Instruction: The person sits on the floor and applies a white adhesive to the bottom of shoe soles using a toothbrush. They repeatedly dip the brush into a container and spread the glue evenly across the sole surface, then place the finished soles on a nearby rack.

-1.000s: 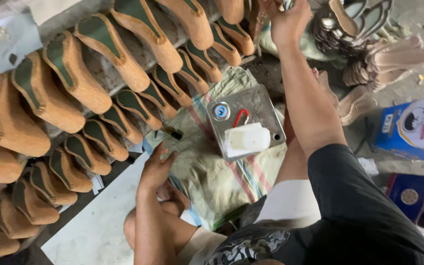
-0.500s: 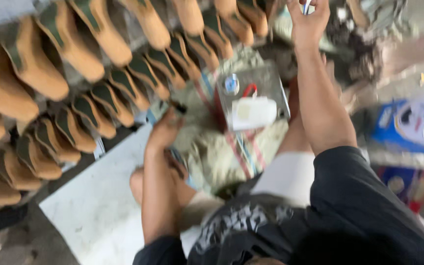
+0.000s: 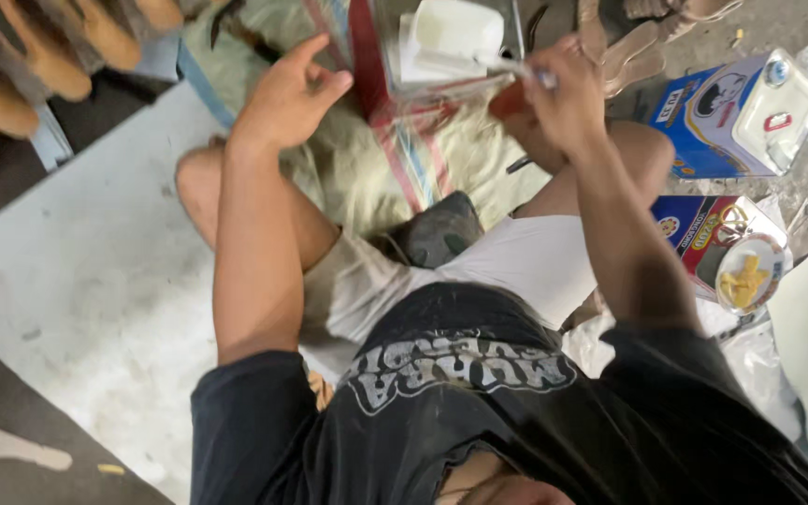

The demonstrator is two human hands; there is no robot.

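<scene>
1. Metal first — a square tin point(image 3: 441, 56) sits on the striped cloth sack point(image 3: 395, 159) ahead of the person's knees, with a white plastic container point(image 3: 451, 33) resting inside it.
2. The right hand point(image 3: 568, 93) is closed on a thin brush point(image 3: 507, 67), whose tip reaches over the tin's near rim.
3. The left hand point(image 3: 287, 93) hovers over the sack just left of the tin, fingers spread and holding nothing.
4. Tan shoe soles point(image 3: 49, 56) lie in rows at the upper left, well apart from both hands.
5. 2 blue cans point(image 3: 731, 112) stand on the floor to the right — one has a yellow-smeared lid.
</scene>
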